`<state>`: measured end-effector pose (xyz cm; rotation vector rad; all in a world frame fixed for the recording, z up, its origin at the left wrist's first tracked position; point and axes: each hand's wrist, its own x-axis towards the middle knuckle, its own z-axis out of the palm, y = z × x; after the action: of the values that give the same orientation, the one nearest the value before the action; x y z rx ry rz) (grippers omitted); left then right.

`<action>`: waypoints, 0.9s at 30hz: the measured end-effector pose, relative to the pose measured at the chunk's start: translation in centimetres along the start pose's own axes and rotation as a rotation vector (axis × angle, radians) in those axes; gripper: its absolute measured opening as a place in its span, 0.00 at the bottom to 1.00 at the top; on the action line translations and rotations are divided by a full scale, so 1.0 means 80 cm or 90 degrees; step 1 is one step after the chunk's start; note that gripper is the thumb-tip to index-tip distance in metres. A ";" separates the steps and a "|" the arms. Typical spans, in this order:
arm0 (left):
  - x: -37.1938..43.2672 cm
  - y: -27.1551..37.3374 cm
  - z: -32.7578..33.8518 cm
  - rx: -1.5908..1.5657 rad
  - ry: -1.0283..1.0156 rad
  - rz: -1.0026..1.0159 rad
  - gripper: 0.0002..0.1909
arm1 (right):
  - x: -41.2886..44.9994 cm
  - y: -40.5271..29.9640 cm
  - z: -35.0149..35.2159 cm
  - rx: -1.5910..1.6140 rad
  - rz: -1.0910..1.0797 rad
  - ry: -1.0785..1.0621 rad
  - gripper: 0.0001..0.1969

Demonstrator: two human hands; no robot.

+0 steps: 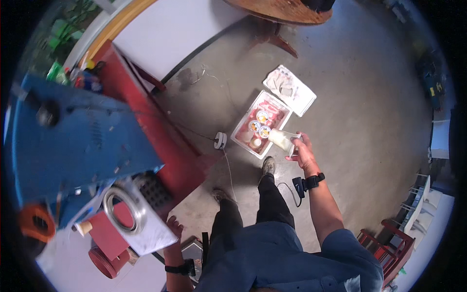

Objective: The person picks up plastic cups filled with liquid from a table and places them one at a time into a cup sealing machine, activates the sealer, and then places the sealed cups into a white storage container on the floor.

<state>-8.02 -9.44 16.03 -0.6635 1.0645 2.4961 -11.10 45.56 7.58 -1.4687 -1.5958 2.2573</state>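
Note:
My right hand (302, 149) holds a clear plastic packet or cup sleeve (282, 141) with pale contents, over the near right edge of a white foam box (239, 140). Inside the box, several round lidded cups (262, 116) with printed tops stand among reddish contents. Beside the box's far right side lies its white foam lid (304, 100), with a crumpled pale cloth or bag (280, 82) on it. My left hand (175, 227) is low at the left, by the corner of a metal panel with a round ring (157, 237); whether it touches the panel is unclear.
A red table (175, 160) carrying a blue board or case (84, 146) fills the left. A white power socket block (220, 141) with a cable sits on the concrete floor. A round wooden table (284, 11) stands at the top, a red wooden chair (399, 241) at lower right.

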 end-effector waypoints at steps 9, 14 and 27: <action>0.010 -0.003 0.032 0.130 0.263 0.101 0.26 | 0.260 0.068 -0.018 -0.379 -0.104 0.062 0.40; -0.012 0.017 -0.008 -0.287 -0.079 -0.074 0.22 | 0.402 0.141 -0.017 -0.771 -0.233 0.005 0.43; 0.090 -0.029 0.050 0.131 0.605 0.129 0.26 | 0.560 0.266 0.014 -1.074 -0.196 0.057 0.35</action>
<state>-14.02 -4.02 13.23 -1.8344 1.7199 2.1442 -26.95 56.36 -38.18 -0.9974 -3.4482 0.2690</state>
